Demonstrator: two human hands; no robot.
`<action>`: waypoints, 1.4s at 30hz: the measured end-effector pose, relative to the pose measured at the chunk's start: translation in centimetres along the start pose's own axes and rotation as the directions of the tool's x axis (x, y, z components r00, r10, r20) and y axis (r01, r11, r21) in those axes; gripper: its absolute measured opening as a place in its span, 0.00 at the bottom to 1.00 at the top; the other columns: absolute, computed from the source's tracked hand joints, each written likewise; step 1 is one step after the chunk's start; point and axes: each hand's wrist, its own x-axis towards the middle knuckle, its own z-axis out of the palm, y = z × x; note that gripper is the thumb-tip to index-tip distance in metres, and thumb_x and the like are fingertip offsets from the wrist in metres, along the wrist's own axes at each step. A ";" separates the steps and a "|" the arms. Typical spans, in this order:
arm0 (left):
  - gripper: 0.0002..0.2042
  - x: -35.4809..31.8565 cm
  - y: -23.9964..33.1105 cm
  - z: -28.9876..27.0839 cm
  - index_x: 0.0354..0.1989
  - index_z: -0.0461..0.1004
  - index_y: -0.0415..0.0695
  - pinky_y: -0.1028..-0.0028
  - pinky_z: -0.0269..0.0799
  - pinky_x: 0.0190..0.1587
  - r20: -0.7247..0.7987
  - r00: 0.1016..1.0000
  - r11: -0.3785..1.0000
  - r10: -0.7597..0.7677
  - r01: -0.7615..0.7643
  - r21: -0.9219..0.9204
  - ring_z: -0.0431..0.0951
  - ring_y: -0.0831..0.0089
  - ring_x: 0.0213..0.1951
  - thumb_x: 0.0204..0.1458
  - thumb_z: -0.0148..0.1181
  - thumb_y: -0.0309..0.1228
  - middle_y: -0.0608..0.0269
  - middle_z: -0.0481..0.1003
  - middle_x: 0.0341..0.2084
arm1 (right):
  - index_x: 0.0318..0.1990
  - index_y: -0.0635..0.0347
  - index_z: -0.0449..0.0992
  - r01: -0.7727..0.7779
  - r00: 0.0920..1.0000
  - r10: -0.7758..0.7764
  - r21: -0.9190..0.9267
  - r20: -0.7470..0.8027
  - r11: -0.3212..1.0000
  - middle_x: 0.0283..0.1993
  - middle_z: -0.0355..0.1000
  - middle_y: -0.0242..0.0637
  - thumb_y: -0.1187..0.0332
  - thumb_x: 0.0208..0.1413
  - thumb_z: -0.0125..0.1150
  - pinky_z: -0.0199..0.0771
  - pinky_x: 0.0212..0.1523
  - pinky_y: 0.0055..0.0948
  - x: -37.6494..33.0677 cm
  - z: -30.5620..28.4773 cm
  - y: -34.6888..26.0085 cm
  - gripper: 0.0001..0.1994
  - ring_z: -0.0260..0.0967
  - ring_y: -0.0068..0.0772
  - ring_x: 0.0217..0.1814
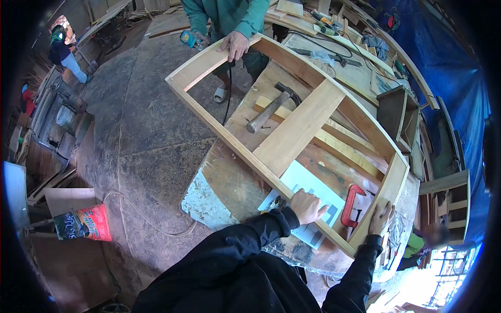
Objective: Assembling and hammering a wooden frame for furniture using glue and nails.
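Note:
A light wooden frame (301,127) with a wide middle crosspiece lies tilted across the workbench (229,177). My left hand (309,206) grips its near long rail, fingers curled over the edge. My right hand (382,218) clasps the frame's right end piece. At the far left end, a co-worker's hand (236,45) rests on the frame, while their other hand holds a teal power tool (193,39). Through the openings I see a hammer (269,110), a red C-clamp (350,206), and paper sheets (305,180).
Wood strips (344,148) lie on the bench under the frame. Tools and boards crowd a far bench (334,68). A wooden drawer-like box (399,112) stands at right, before a blue tarp (443,68). A red-and-black bag (83,223) and a cord (151,227) lie at left.

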 end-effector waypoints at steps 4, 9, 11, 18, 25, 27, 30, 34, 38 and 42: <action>0.23 -0.1 -0.2 0.5 0.17 0.78 0.43 0.60 0.70 0.32 -0.091 0.995 0.999 0.037 -0.036 0.009 0.77 0.59 0.19 0.55 0.53 0.48 0.54 0.76 0.14 | 0.65 0.57 0.62 0.014 1.000 -0.014 0.004 -0.011 1.000 0.69 0.51 0.58 0.54 0.60 0.53 0.54 0.67 0.50 0.0 0.1 0.0 0.28 0.52 0.62 0.69; 0.22 0.1 0.1 -0.3 0.21 0.81 0.43 0.59 0.71 0.37 0.022 1.000 1.000 -0.011 0.011 -0.008 0.79 0.59 0.22 0.55 0.53 0.48 0.53 0.78 0.18 | 0.65 0.57 0.62 0.007 1.000 -0.007 0.015 -0.007 1.000 0.70 0.51 0.58 0.53 0.60 0.53 0.54 0.67 0.50 0.1 0.2 0.4 0.29 0.51 0.63 0.69; 0.22 0.1 0.0 -0.1 0.21 0.81 0.43 0.59 0.71 0.37 0.016 1.000 1.000 -0.011 0.011 -0.010 0.79 0.59 0.22 0.55 0.53 0.48 0.53 0.78 0.18 | 0.65 0.57 0.62 0.011 1.000 -0.011 0.009 -0.009 1.000 0.70 0.51 0.58 0.53 0.60 0.53 0.54 0.67 0.51 0.2 0.3 0.3 0.29 0.51 0.63 0.69; 0.22 0.2 0.0 0.1 0.20 0.80 0.43 0.60 0.71 0.36 0.005 1.000 1.000 -0.005 0.005 -0.006 0.79 0.60 0.22 0.54 0.53 0.49 0.53 0.78 0.17 | 0.65 0.57 0.62 -0.005 1.000 0.005 0.022 0.004 1.000 0.70 0.51 0.58 0.52 0.60 0.53 0.53 0.68 0.51 0.4 0.3 0.5 0.29 0.50 0.63 0.70; 0.23 -0.3 -0.1 0.4 0.17 0.78 0.43 0.61 0.71 0.33 -0.075 0.997 1.000 0.027 -0.026 0.017 0.77 0.59 0.19 0.56 0.53 0.48 0.55 0.76 0.15 | 0.65 0.57 0.62 0.024 1.000 -0.024 0.013 -0.003 1.000 0.70 0.51 0.58 0.52 0.60 0.53 0.52 0.68 0.51 0.2 0.6 0.8 0.29 0.50 0.62 0.70; 0.23 -0.4 -0.1 0.3 0.17 0.78 0.43 0.61 0.70 0.33 -0.084 0.996 1.000 0.023 -0.021 0.020 0.78 0.59 0.19 0.55 0.53 0.48 0.55 0.76 0.15 | 0.65 0.57 0.62 0.026 1.000 -0.026 0.010 -0.005 1.000 0.70 0.51 0.57 0.53 0.60 0.53 0.53 0.67 0.50 0.0 0.5 0.8 0.29 0.51 0.61 0.70; 0.23 -0.4 0.1 0.7 0.16 0.78 0.43 0.59 0.71 0.33 -0.119 0.992 0.999 0.043 -0.045 -0.016 0.78 0.58 0.20 0.55 0.53 0.48 0.54 0.76 0.15 | 0.65 0.58 0.62 0.004 1.000 -0.004 -0.012 -0.010 1.000 0.70 0.51 0.56 0.54 0.60 0.54 0.55 0.67 0.48 -0.3 0.0 0.9 0.29 0.52 0.59 0.70; 0.22 0.6 0.6 0.9 0.14 0.76 0.44 0.60 0.71 0.31 -0.088 0.993 0.995 0.073 -0.078 -0.057 0.76 0.55 0.19 0.54 0.55 0.47 0.53 0.75 0.14 | 0.64 0.59 0.65 0.031 0.999 -0.038 -0.163 -0.039 0.986 0.68 0.57 0.55 0.49 0.58 0.53 0.51 0.70 0.49 0.0 0.6 4.0 0.31 0.51 0.57 0.71; 0.08 -1.4 -0.3 1.2 0.25 0.77 0.46 0.57 0.63 0.47 -0.289 0.916 0.944 0.279 -0.317 -0.093 0.77 0.66 0.31 0.51 0.61 0.36 0.66 0.77 0.25 | 0.63 0.57 0.65 -0.036 0.999 0.037 -0.077 0.005 0.996 0.69 0.55 0.55 0.47 0.56 0.55 0.54 0.68 0.48 0.1 -0.5 -2.5 0.32 0.54 0.59 0.69; 0.16 -6.1 2.5 2.0 0.44 0.76 0.43 0.48 0.52 0.62 -0.137 0.914 0.899 0.382 -0.402 -0.172 0.71 0.59 0.52 0.52 0.60 0.39 0.58 0.74 0.44 | 0.63 0.59 0.64 -0.047 0.998 0.047 -0.002 -0.047 0.999 0.69 0.54 0.56 0.46 0.54 0.56 0.56 0.67 0.47 -0.3 -0.8 -3.1 0.34 0.53 0.60 0.69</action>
